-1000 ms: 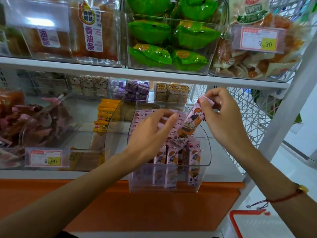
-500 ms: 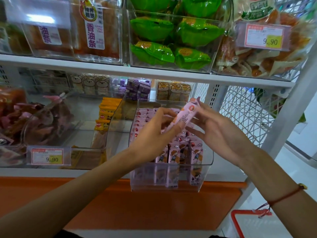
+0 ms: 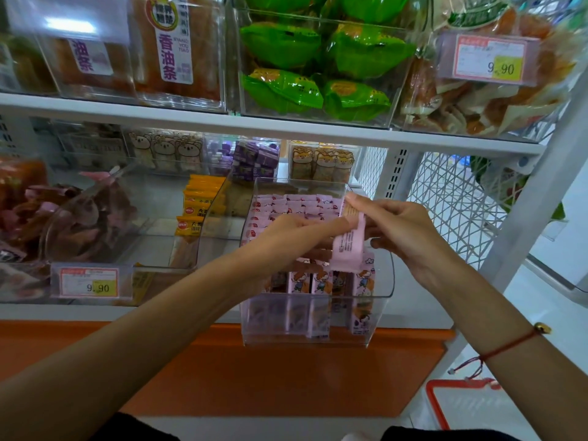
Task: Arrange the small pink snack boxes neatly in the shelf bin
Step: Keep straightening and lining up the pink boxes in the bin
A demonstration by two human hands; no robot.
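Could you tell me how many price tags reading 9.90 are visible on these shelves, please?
2: one price tag on the lower-left bin, another on the upper-right bin. Others may be hidden.

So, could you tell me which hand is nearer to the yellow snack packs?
Left. The left hand is just right of the yellow snack packs; the right hand is farther right.

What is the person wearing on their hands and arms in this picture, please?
Both forearms are bare, with no gloves or rings visible on the left hand or right hand. The right wrist carries a thin red string bracelet with a small gold bead and dangling cord ends.
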